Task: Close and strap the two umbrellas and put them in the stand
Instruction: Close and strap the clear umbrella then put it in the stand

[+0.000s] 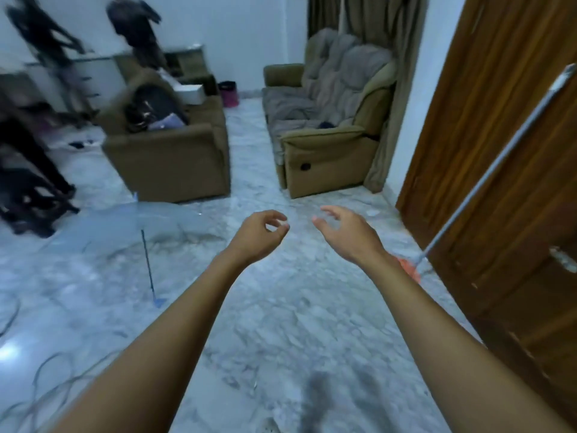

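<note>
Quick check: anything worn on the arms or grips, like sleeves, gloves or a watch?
The left grip and right grip are bare hands: no gloves, rings or watch show. Both forearms are uncovered to the frame's edge, with no sleeves, bands or markings visible.

A pale marble floor (pixel 281 307) with grey veining fills the middle and foot of the view, with a bright glare (pixel 7 351) of light on it at 8 o'clock. At 11 o'clock stands an olive-brown armchair (pixel 168 157), its seat piled with bags (pixel 153 107) and a white box (pixel 190 92). At 1 o'clock a matching recliner (pixel 331 151) carries a rumpled grey blanket (pixel 337 79), with a dark curtain (pixel 368 14) hanging behind it. A white wall (pixel 243 32) runs across the top, and a pink bin (pixel 229 93) sits at its foot between the two chairs. A brown wooden door (pixel 499 135) fills 3 o'clock. Thin cables (pixel 46 389) loop over the floor at 7 o'clock.
</note>
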